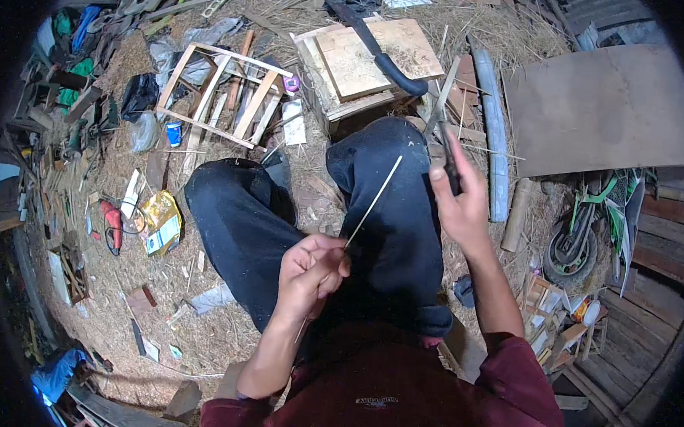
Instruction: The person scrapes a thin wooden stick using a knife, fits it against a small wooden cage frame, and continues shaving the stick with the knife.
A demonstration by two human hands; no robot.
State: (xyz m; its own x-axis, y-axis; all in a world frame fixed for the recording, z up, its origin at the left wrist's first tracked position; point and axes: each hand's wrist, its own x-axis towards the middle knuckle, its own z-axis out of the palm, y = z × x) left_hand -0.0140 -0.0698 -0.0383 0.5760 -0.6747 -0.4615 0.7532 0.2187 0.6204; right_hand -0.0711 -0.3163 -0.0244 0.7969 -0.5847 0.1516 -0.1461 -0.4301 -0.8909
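My left hand (309,277) is closed around a thin pale wooden stick (374,203). The stick slants up and to the right over my dark trousers (390,238), its far end free. Off to the right, my right hand (465,200) grips a knife (441,103) by its dark handle. The blade points up and away from me, apart from the stick. Between my knees and the far debris stands a wooden block with a board (379,55) on top, and a long dark tool with a thick curved handle (401,75) lies across it.
A small wooden frame (210,93) lies at the left, near a blue cup (174,134). Further left are a red power tool (112,225) and a yellow packet (161,221). To the right are a long grey roll (492,136), a large flat panel (602,110) and a wheel (571,250).
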